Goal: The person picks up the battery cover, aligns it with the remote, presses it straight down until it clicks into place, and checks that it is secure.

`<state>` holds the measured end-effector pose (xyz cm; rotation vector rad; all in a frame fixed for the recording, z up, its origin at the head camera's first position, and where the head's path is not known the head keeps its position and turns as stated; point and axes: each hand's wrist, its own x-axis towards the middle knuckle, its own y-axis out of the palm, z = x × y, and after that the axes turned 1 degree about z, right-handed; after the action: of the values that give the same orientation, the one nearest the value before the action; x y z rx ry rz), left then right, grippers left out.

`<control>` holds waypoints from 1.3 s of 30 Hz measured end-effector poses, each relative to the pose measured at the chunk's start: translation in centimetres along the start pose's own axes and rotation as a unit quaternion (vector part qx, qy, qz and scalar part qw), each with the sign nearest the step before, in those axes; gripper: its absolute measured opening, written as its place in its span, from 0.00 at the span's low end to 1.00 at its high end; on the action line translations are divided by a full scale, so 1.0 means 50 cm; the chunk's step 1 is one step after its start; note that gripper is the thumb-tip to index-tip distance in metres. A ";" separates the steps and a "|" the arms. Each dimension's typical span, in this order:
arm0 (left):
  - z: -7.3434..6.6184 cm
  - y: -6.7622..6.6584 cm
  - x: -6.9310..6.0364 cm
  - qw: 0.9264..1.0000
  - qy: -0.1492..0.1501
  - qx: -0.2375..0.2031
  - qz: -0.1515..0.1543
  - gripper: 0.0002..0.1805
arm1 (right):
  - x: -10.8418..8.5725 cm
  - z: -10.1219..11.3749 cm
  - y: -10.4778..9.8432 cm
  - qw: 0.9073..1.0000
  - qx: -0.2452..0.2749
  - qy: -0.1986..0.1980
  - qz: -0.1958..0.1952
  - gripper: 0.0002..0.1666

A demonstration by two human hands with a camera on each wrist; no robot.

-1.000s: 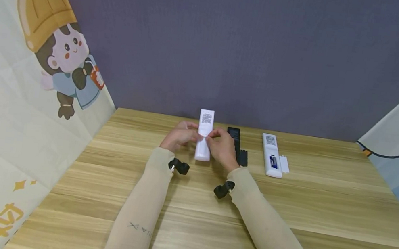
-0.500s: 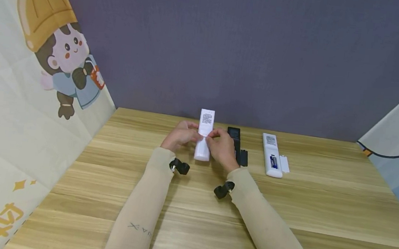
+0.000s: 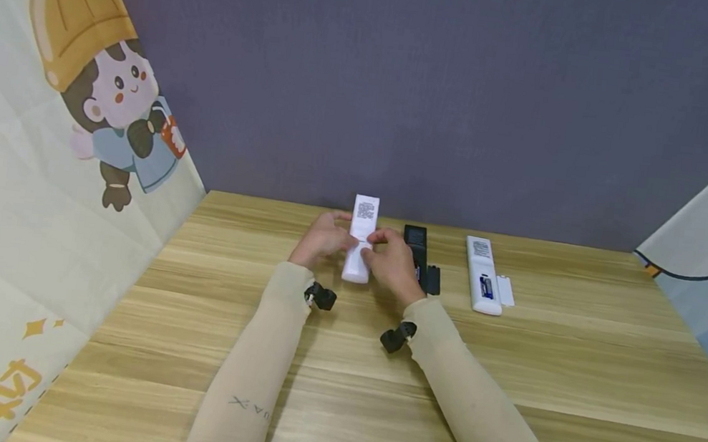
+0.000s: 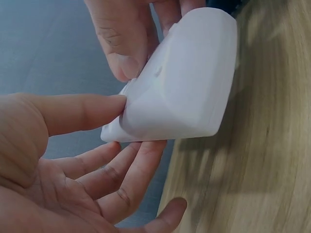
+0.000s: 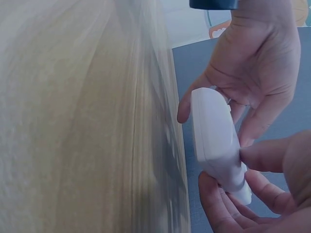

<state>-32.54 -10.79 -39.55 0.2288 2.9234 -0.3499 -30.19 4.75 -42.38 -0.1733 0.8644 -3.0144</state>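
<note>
A white remote control (image 3: 365,215) is held back side up above the far part of the table, its printed label facing up. My left hand (image 3: 324,237) grips its left side; in the left wrist view the thumb lies on the upper face of the remote control (image 4: 194,73) and several fingers support it from beneath. From the right, my right hand (image 3: 394,261) holds it too, with thumb and index finger close to the line across its back. In the right wrist view the remote control's rounded end (image 5: 216,126) shows between both hands. Its button side is hidden.
A black remote control (image 3: 415,239) lies right of my right hand, partly covered by it, with a black battery cover (image 3: 433,280) alongside. Farther right rests another white remote control (image 3: 480,259), batteries (image 3: 486,287) visible in its compartment, a white cover (image 3: 505,291) beside it. A dark partition (image 3: 406,97) stands behind.
The held white remote control has shifted slightly left and tilted a little. My left hand has moved slightly to the right along with its wrist; my right hand stays nearly in place.
</note>
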 end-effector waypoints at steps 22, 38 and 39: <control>0.012 -0.003 0.001 0.985 0.036 0.163 0.042 0.39 | 0.003 -0.013 0.007 0.998 -0.012 0.018 0.066 0.24; 0.019 0.002 0.007 0.979 0.051 0.192 0.038 0.34 | -0.005 -0.013 0.005 0.995 -0.015 0.010 0.097 0.30; 0.019 0.003 0.007 0.979 0.051 0.191 0.038 0.34 | -0.004 -0.015 0.005 0.995 -0.018 0.010 0.098 0.31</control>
<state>-32.70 -10.85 -40.57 0.4207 2.9093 -0.9134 -30.07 4.93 -43.18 -0.0546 0.8803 -2.8243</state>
